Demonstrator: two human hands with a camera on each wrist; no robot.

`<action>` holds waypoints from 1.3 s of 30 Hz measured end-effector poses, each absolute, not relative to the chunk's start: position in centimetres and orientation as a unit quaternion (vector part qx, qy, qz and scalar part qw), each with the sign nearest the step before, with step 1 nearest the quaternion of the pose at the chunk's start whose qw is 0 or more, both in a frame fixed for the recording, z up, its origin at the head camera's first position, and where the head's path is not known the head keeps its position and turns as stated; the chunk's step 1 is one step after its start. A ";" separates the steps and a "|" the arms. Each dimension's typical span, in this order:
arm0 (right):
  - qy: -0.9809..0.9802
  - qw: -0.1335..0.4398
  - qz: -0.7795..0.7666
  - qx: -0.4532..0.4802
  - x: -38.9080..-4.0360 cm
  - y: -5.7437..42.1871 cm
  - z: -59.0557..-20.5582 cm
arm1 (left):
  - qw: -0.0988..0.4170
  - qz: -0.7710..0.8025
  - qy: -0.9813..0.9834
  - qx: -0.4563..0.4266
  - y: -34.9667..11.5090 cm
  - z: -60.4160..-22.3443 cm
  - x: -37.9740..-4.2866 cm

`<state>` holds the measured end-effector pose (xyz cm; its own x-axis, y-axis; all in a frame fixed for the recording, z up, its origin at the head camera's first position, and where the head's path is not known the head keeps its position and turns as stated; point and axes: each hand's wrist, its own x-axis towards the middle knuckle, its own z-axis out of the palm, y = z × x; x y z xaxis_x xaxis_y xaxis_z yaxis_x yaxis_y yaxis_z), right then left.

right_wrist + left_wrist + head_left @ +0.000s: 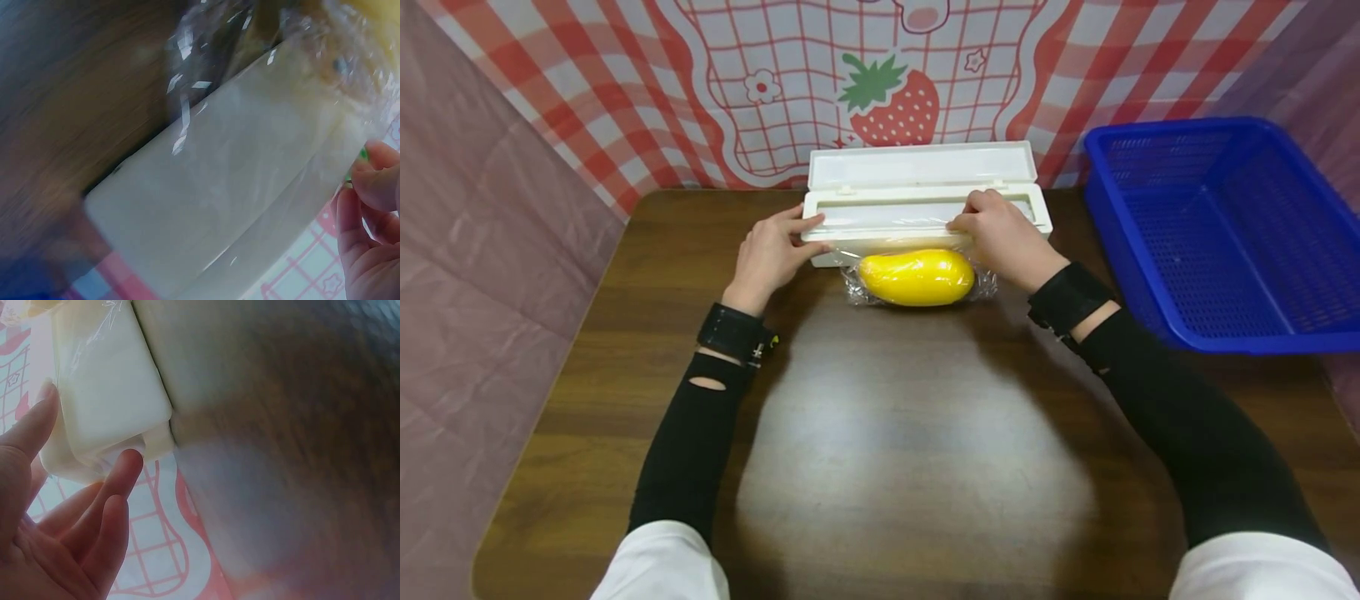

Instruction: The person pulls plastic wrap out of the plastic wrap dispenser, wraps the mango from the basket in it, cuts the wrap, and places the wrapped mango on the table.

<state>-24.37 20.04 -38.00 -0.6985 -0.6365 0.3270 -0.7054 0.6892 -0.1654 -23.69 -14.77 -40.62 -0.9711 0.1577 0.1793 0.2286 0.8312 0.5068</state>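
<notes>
A long white cling film dispenser (pixel 880 236) lies at the table's back edge with its lid (pixel 921 167) tipped back. Directly before it sits a smooth yellow, mango-like fruit (pixel 917 277) in clear film (pixel 853 287), which also stretches over the dispenser's front in the right wrist view. My left hand (pixel 767 258) holds the dispenser's left end, thumb on one side and fingers on the other; the end face shows in the left wrist view. At the front rim, right of the middle, my right hand (pixel 1003 237) pinches with thumb and fingertips; I cannot tell whether film or a cutter is between them.
A deep blue plastic basket (pixel 1157 267) stands at the right, close to my right forearm. Behind the wooden table (pixel 910 467) hangs a red-and-white checked cloth (pixel 760 125) with a printed strawberry. A pinkish curtain (pixel 482 333) hangs on the left.
</notes>
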 end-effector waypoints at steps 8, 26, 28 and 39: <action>-0.912 0.140 0.139 0.360 -24.2 22.3 -38.1 | 0.069 -0.276 -0.953 -0.101 -14.8 -40.7 -23.7; -0.909 0.153 0.144 0.360 -24.1 24.1 -38.1 | 0.060 -0.270 -0.956 -0.101 -14.8 -40.6 -23.8; -0.909 0.155 0.143 0.359 -24.0 24.6 -38.0 | 0.061 -0.271 -0.955 -0.101 -14.8 -40.6 -23.8; -0.932 0.149 0.101 0.316 -23.4 26.9 -37.4 | 0.064 -0.269 -0.955 -0.103 -14.7 -40.7 -23.9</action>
